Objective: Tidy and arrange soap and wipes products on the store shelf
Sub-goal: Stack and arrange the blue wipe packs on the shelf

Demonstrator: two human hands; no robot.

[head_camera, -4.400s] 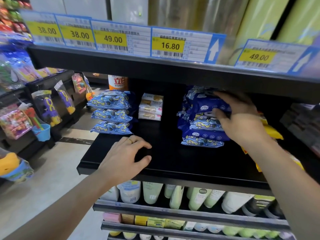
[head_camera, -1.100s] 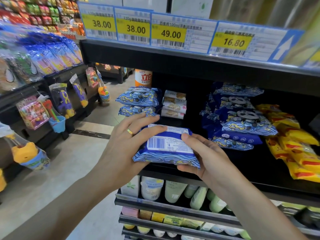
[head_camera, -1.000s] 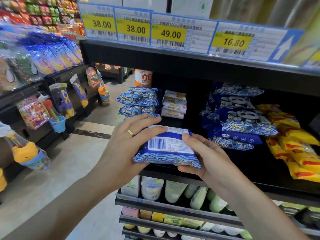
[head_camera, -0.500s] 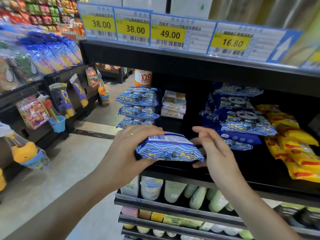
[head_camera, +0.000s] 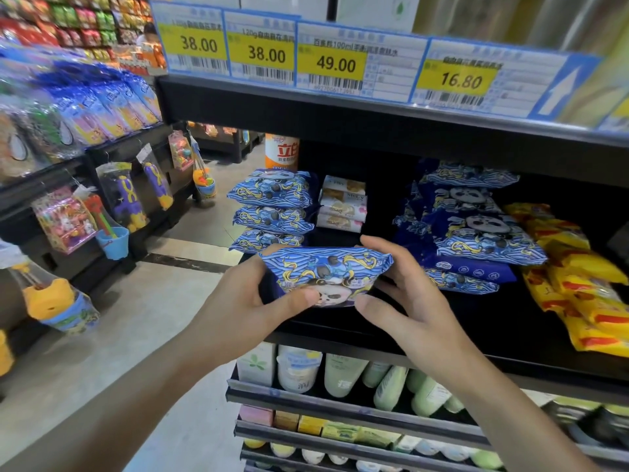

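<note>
Both hands hold one blue wipes pack (head_camera: 326, 274) in the air, just in front of the edge of the black shelf (head_camera: 493, 338). The left hand (head_camera: 245, 308) grips its left end, with the thumb on the front face and the fingers behind; the right hand (head_camera: 408, 301) grips its right end in the same way. Half a second ago the pack lay nearly flat, showing only its edge; now it is tilted toward the camera, so the printed face with the panda is seen. A second ago the barcode side was up, so the pack has been turned over. The right hand, which then was open with spread fingers beside the pack, is now closed on it. Just beyond the left hand stands a pile of three such packs (head_camera: 272, 212), and next to it a small stack of soap boxes (head_camera: 343, 207). Beyond the right hand lies a bigger heap of blue packs (head_camera: 473, 226), and further right the yellow packs (head_camera: 578, 277). These piles have not moved.
</note>
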